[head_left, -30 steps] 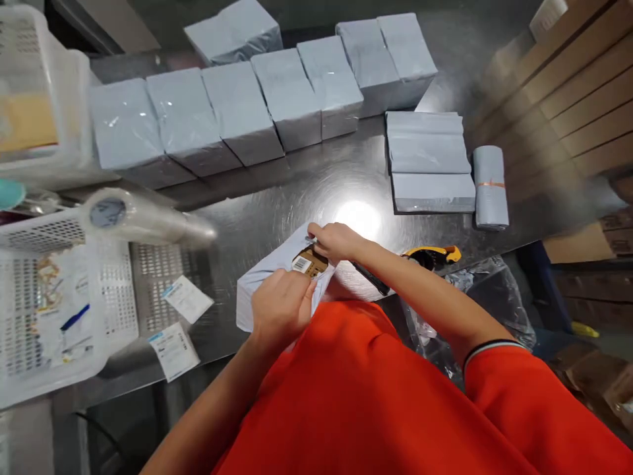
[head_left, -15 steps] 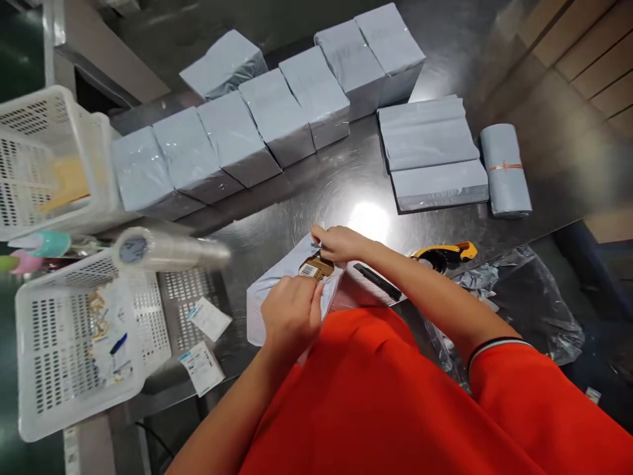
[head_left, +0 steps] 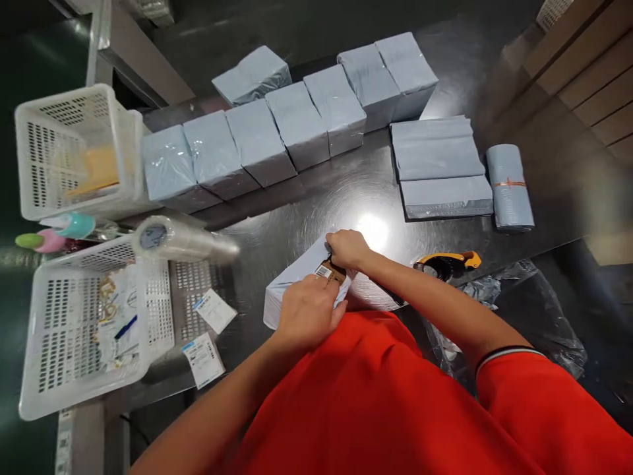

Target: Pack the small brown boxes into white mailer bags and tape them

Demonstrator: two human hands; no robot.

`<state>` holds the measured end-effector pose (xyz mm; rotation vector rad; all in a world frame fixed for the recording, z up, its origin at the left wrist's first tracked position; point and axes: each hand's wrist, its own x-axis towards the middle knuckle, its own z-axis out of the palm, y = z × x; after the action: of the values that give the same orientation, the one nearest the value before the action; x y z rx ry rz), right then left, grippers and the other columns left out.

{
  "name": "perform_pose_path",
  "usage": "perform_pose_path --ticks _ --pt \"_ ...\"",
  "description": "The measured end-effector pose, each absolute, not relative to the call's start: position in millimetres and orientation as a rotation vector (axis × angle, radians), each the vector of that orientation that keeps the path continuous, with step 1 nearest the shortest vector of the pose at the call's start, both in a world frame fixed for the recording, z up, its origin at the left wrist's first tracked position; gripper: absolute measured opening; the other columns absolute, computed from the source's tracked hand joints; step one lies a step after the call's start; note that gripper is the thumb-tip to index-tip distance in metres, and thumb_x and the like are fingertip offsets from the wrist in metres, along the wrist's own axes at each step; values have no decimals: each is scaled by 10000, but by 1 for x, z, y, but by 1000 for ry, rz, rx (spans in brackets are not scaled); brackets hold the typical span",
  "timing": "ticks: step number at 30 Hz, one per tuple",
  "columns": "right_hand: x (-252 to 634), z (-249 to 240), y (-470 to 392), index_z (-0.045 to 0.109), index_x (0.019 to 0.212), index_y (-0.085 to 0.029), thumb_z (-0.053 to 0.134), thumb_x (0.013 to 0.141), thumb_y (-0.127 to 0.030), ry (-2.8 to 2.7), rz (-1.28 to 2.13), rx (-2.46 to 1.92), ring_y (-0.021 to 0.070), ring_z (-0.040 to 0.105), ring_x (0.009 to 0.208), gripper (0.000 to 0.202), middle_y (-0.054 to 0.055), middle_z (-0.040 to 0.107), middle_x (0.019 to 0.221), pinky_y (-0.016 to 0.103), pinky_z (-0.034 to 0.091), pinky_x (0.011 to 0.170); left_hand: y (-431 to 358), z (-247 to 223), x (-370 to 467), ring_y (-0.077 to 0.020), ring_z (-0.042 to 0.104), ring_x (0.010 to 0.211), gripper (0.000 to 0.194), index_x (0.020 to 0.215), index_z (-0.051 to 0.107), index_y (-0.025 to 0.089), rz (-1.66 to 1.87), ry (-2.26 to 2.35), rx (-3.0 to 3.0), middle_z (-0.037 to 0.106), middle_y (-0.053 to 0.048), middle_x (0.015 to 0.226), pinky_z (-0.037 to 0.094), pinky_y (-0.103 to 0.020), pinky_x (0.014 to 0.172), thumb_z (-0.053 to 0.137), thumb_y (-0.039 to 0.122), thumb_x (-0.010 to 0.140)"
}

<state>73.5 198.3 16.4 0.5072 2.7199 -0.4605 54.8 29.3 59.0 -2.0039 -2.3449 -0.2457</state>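
A pale grey plastic mailer bag (head_left: pixel 291 284) lies at the table's front edge against my red shirt. In its mouth shows a brown box (head_left: pixel 338 272) with a white barcode label; the rest of the box is hidden. My left hand (head_left: pixel 309 307) is closed over the near side of the bag, its fingers bunched by the box. My right hand (head_left: pixel 349 249) is closed at the far edge of the bag's mouth, knuckles up, fingertips hidden. Under my right forearm lies a stack of white sheets (head_left: pixel 373 295), partly covered.
Wrapped grey parcels (head_left: pixel 257 142) form a row at the back. Flat mailers (head_left: pixel 435 152) and a banded roll (head_left: pixel 509 188) lie right. A yellow tape dispenser (head_left: pixel 448 262) sits near my right arm. Left are white baskets (head_left: pixel 37 356), clear film (head_left: pixel 188 241) and labels (head_left: pixel 215 311).
The whole view has shifted a little, so things appear further right. Both hands stay on the bag, slightly closer together. A black strip on the white sheets is no longer visible.
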Motion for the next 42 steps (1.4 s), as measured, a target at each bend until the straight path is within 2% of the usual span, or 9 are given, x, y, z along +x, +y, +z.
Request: perform_pose_path --ticks 4,8,12,16,21,26,31,36,42 --pt "69 19 207 735 997 -186 590 722 -142 2689 -537 497 265 672 976 314 102 740 1038 295 478 738 36 58 60 -174 508 558 282 554 575 204 -490 -2173 -1987 579 -20 532 246 -330 504 602 219 834" --pt "66 19 227 756 832 -201 612 659 -98 2689 -800 637 166 665 811 248 -1 753 840 215 435 662 33 71 67 -151 450 524 339 503 525 202 -655 -2023 -1881 524 -5 481 248 -322 504 595 188 834" --pt "71 27 265 729 732 -120 527 689 -84 2743 -757 938 172 635 682 210 46 717 707 235 417 592 8 83 83 -133 359 462 423 454 428 203 -811 -2040 -1776 457 13 420 218 -328 490 563 165 853" --pt "79 43 280 696 681 -128 473 679 -48 2870 -812 983 171 619 720 237 46 697 701 241 410 631 -2 79 94 -131 332 461 435 456 393 197 -887 -1979 -1864 442 24 420 196 -328 492 544 142 861" --pt "114 64 240 673 993 -148 405 868 -162 2981 -1260 482 161 614 838 296 59 694 978 259 442 765 7 79 94 -138 332 486 408 470 420 200 -851 -1983 -1878 436 20 436 206 -332 496 578 118 837" --pt "161 48 217 680 892 -183 393 985 -395 2938 -1188 -256 191 583 899 369 77 664 883 338 417 899 -2 95 88 -145 319 491 403 477 422 204 -745 -2101 -1791 434 22 424 216 -326 492 600 133 832" --pt "179 1 199 589 719 -193 362 996 -410 3407 -1108 -425 208 521 781 418 77 579 725 356 452 760 -21 101 89 -149 286 500 410 464 416 193 -811 -2135 -1777 393 18 419 188 -341 494 590 87 820" --pt "179 -12 178 432 592 -227 333 980 -290 3744 -1181 -109 188 460 644 405 26 452 601 344 367 608 -23 106 90 -140 277 494 416 452 412 184 -877 -2165 -1758 399 17 426 189 -335 501 587 104 821" --pt "167 9 176 321 547 -229 383 959 -262 3690 -1665 194 138 360 504 419 -22 328 525 326 281 533 -16 112 74 -131 291 481 435 438 376 184 -928 -2192 -1693 410 22 414 180 -317 480 566 161 829"
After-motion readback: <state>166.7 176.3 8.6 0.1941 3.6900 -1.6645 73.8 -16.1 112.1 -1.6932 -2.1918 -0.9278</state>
